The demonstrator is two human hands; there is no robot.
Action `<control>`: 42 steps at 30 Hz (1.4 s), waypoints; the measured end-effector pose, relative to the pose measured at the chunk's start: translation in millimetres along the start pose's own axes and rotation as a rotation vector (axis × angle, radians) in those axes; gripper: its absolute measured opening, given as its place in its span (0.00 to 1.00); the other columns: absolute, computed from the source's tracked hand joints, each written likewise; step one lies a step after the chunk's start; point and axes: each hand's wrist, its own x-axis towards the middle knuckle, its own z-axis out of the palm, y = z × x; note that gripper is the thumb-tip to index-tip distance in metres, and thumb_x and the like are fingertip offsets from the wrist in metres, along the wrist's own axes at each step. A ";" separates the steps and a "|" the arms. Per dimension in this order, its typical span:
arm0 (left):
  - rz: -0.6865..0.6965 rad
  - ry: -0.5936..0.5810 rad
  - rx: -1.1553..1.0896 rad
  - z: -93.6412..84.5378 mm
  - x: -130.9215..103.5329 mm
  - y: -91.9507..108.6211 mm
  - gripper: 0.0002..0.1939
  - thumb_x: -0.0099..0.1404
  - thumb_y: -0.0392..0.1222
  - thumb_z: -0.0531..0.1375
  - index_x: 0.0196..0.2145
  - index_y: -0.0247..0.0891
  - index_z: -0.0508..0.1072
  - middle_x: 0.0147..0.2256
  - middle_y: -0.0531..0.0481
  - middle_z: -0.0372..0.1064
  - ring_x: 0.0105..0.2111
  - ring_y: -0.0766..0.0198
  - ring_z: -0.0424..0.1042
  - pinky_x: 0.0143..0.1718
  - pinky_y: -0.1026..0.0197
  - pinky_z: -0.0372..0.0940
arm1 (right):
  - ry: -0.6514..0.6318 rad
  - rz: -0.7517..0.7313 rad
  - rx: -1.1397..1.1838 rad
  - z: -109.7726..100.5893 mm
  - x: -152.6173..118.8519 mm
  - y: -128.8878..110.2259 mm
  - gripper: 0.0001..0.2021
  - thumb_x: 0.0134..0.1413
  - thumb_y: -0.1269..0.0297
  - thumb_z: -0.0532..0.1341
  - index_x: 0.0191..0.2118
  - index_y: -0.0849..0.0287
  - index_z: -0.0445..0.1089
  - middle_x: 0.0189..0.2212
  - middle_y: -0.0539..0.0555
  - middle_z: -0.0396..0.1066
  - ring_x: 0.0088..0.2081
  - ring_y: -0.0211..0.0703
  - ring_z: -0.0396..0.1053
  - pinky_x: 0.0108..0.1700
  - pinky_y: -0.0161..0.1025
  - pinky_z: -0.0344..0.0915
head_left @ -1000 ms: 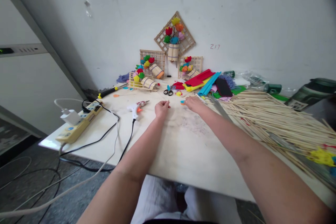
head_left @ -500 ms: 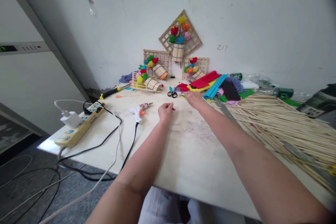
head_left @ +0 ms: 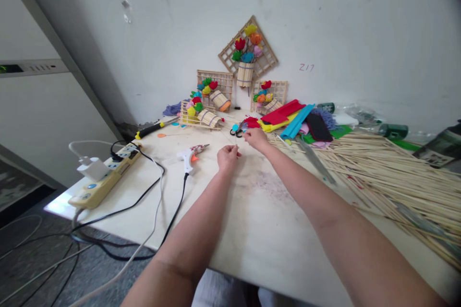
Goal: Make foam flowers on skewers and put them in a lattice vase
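My left hand [head_left: 228, 158] is closed in a pinch above the table, with a thin stem rising from its fingertips. A small blue round piece [head_left: 235, 127] shows just above, seemingly at the stem's top. To the right and slightly farther off, my right hand [head_left: 256, 139] is closed, fingertips together near the stem; what they hold is too small to make out. Black-handled scissors [head_left: 236, 133] lie just beyond both hands. A white hot glue gun [head_left: 188, 159] rests left of my left hand, its nozzle pointing right.
Stick lattices with paper flowers, one lattice [head_left: 266, 60] highest, stand against the wall. A power strip [head_left: 104, 180] with cables lies left. Crepe paper [head_left: 283, 111], a dark phone [head_left: 319, 127] and many thin wooden sticks [head_left: 389, 163] cover the right side.
My right hand has moved left, toward my left hand and the scissors. My left hand stays pinched in about the same place. The view has shifted slightly.
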 end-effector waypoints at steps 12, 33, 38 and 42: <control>0.045 0.006 0.207 0.0 -3.1 -2.1 0.15 0.56 0.52 0.56 0.30 0.37 0.74 0.26 0.47 0.74 0.25 0.65 0.69 0.25 0.66 0.58 | -0.074 0.198 0.585 29.9 -19.4 -12.1 0.07 0.51 0.66 0.55 0.29 0.63 0.69 0.21 0.50 0.70 0.18 0.29 0.64 0.18 0.24 0.57; 0.052 0.028 0.168 -0.4 -4.7 -0.1 0.13 0.58 0.48 0.54 0.31 0.38 0.73 0.27 0.49 0.74 0.25 0.66 0.69 0.26 0.65 0.59 | -0.094 0.227 0.560 34.4 -12.9 11.9 0.10 0.53 0.63 0.54 0.26 0.62 0.67 0.18 0.49 0.71 0.13 0.29 0.61 0.16 0.25 0.56; 0.032 0.013 0.150 0.3 -3.4 0.0 0.13 0.58 0.48 0.54 0.31 0.37 0.73 0.27 0.48 0.74 0.23 0.66 0.68 0.25 0.66 0.59 | -0.059 0.232 0.595 32.5 -14.4 7.6 0.10 0.51 0.63 0.54 0.25 0.61 0.67 0.17 0.49 0.70 0.13 0.30 0.62 0.16 0.26 0.58; 0.022 0.000 0.159 -0.2 -3.6 1.2 0.13 0.58 0.48 0.53 0.32 0.38 0.73 0.28 0.49 0.74 0.23 0.67 0.68 0.25 0.66 0.58 | -0.049 0.234 0.602 34.3 -13.2 7.4 0.10 0.50 0.63 0.54 0.25 0.61 0.67 0.17 0.49 0.70 0.14 0.32 0.64 0.16 0.27 0.59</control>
